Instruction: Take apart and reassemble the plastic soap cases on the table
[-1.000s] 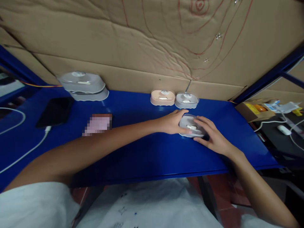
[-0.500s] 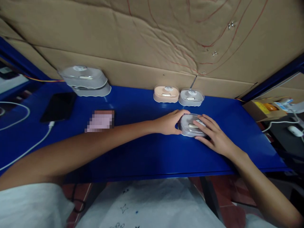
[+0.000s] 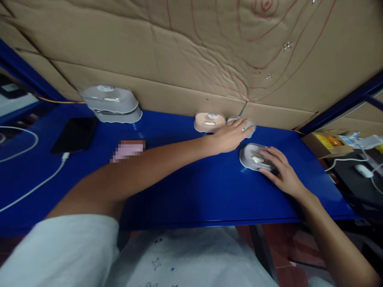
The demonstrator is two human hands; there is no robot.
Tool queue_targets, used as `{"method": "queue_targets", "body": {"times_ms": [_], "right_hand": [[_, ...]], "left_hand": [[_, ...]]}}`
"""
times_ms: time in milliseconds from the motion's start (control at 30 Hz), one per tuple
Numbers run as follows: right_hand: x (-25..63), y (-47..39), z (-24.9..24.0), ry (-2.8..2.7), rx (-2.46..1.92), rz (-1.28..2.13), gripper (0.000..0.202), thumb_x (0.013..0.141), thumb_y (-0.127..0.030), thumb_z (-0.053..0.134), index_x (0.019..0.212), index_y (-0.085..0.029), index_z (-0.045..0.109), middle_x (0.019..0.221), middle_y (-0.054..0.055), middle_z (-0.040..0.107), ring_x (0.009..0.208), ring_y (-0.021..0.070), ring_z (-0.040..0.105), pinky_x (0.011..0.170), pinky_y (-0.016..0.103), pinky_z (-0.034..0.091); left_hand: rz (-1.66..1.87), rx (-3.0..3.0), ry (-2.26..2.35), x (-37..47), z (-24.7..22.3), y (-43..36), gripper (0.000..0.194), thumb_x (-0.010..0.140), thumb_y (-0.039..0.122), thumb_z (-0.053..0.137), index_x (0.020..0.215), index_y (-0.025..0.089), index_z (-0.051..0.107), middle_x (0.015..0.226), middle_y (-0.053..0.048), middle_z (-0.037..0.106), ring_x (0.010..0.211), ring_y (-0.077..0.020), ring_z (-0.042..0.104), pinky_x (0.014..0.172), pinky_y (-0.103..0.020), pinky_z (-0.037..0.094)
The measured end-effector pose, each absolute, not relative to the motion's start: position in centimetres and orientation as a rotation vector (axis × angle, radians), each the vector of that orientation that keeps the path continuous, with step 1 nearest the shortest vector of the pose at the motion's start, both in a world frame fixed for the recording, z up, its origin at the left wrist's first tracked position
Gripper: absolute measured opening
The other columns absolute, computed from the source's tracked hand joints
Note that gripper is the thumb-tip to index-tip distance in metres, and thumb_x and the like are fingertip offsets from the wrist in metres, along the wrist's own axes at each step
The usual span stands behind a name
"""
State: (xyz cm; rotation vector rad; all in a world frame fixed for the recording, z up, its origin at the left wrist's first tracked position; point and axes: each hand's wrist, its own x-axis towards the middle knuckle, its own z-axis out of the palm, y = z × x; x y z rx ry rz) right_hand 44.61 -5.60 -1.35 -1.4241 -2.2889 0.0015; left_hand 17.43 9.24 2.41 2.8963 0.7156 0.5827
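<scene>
On my feed: right hand (image 3: 283,169) parted to the near grey box's (image 3: 253,153) width, thumb and fingers around its right end, likely steadying it on the blue desk's (image 3: 194,195) right. Farther, left hand (image 3: 231,134) loosely spread over far grey box (image 3: 249,124), grip can't tell. Peach box (image 3: 209,122) just left. Two-box stack (image 3: 112,103) far left. Can't make out contents

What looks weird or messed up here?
The cardboard behind the blue table looks odd: it's creased and has red rings and curves drawn on it. A pinkish thing on the table shows only as blocky squares, so I can't tell what it is. No spill shows.
</scene>
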Motion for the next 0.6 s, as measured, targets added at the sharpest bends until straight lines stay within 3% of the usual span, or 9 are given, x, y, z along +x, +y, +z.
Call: {"method": "queue_targets", "body": {"times_ms": [133, 200, 300, 433, 600], "right_hand": [[50.9, -5.0, -2.1, -2.103, -1.721, -0.230, 0.064, 0.103, -0.063, 0.055, 0.158, -0.032, 0.047, 0.162, 0.014, 0.053, 0.154, 0.0455, 0.040, 0.120, 0.074, 0.034], [53.9, -4.0, -2.4, -2.009, -1.833, -0.340, 0.065, 0.102, -0.069, 0.050, 0.156, -0.033, 0.051, 0.159, 0.016, 0.057, 0.153, 0.0510, 0.039, 0.114, 0.078, 0.033], [56.1, -1.3, -2.6, -2.003, -1.798, -0.427, 0.060, 0.102, -0.066, 0.053, 0.150, -0.031, 0.061, 0.154, 0.021, 0.059, 0.146, 0.0507, 0.046, 0.109, 0.068, 0.039], [52.5, 3.0, -2.5, -2.154, -1.666, -0.376, 0.059, 0.104, -0.060, 0.049, 0.154, -0.029, 0.057, 0.154, 0.020, 0.057, 0.140, 0.0445, 0.052, 0.107, 0.064, 0.044], [43.3, 7.6, -1.6, -2.310, -1.634, -0.331, 0.063, 0.105, -0.053, 0.042, 0.162, -0.026, 0.045, 0.159, 0.022, 0.051, 0.140, 0.0458, 0.049, 0.106, 0.069, 0.041]], "left_hand": [[0.377, 3.055, 0.840, 19.4, 2.0, 8.4, 0.051, 0.103, 0.024, 0.059, 0.150, 0.006, 0.052, 0.165, -0.029, 0.043, 0.155, -0.0441, 0.040, 0.122, -0.056, 0.034], [0.406, 3.111, 0.756, 18.4, 1.3, 6.5, 0.042, 0.105, 0.019, 0.053, 0.145, 0.009, 0.057, 0.164, -0.024, 0.048, 0.151, -0.0401, 0.045, 0.120, -0.049, 0.036], [0.547, 3.222, 0.619, 14.9, 0.6, 2.9, 0.045, 0.103, 0.010, 0.048, 0.148, 0.010, 0.054, 0.151, -0.019, 0.061, 0.138, -0.0362, 0.058, 0.113, -0.047, 0.042], [0.499, 3.215, 0.698, 8.5, 1.1, -0.4, 0.043, 0.105, 0.013, 0.051, 0.148, 0.013, 0.054, 0.139, -0.018, 0.067, 0.130, -0.0348, 0.062, 0.104, -0.047, 0.048], [0.353, 3.063, 1.098, 1.8, 2.5, -0.8, 0.040, 0.103, 0.013, 0.055, 0.143, 0.016, 0.057, 0.139, -0.018, 0.066, 0.130, -0.0368, 0.063, 0.103, -0.050, 0.052]]}}
